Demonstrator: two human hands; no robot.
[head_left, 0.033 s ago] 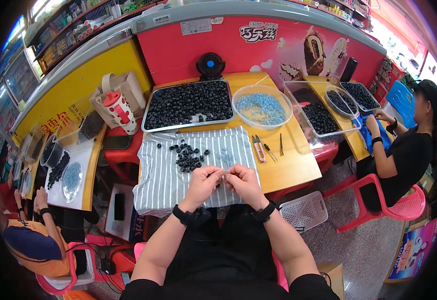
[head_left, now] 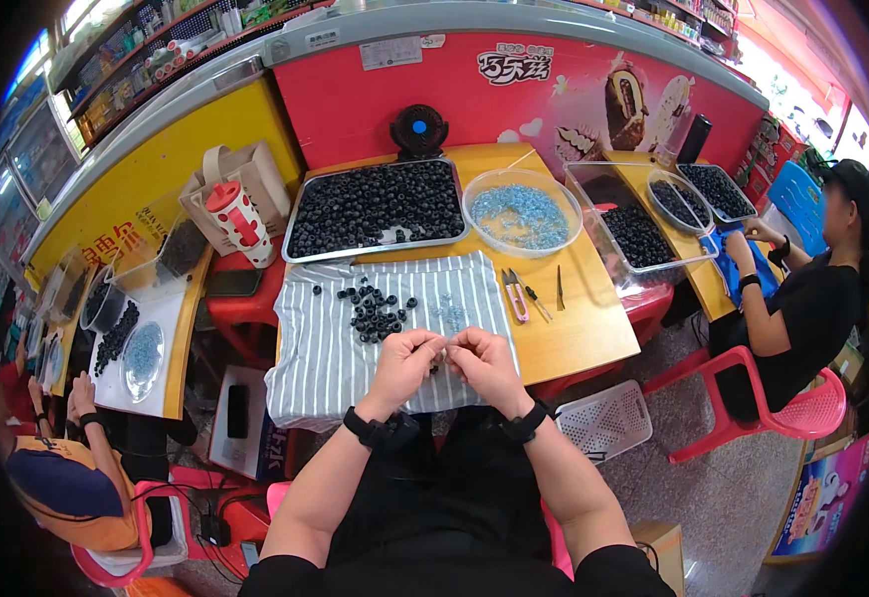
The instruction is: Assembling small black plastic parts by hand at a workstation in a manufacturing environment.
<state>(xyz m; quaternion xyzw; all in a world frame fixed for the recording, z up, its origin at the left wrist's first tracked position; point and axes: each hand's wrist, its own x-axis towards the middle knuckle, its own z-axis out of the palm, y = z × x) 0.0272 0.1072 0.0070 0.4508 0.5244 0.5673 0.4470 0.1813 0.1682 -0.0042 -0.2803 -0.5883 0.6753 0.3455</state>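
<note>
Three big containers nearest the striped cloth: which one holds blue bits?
The round clear bowl, between the silver tray and the rectangular clear box. It alone holds light-blue bits; the other two hold black beads.

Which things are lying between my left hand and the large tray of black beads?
In the head view, loose black beads on the striped cloth lie between your left hand and the tray.

details between fingertips (head_left: pixel 455 352) (too small)

Glare whitens the upper right; edges bend.
</note>
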